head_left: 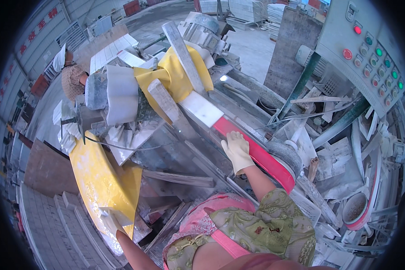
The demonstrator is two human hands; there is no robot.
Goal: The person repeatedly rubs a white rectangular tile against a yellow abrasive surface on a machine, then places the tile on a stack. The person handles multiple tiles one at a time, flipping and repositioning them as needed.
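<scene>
Two gloved hands I watch in a dusty stone workshop, its machine bed littered with white offcuts; the long red-and-white stone strip [252, 150] lies centre-right, its long axis running from far left to near right; my right hand [236, 150] rests palm-down on it, fingers flat and spread; my left hand [110, 221], low at near left, touches the yellow curved guard sheet [101, 180]; its fingers I cannot tell.

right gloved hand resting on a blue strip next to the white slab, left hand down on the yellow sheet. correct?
Not quite. The head view shows the strip under the right hand is red, not blue. The rest holds: it runs on from the white slab, and the left hand is down on the yellow sheet.
</scene>
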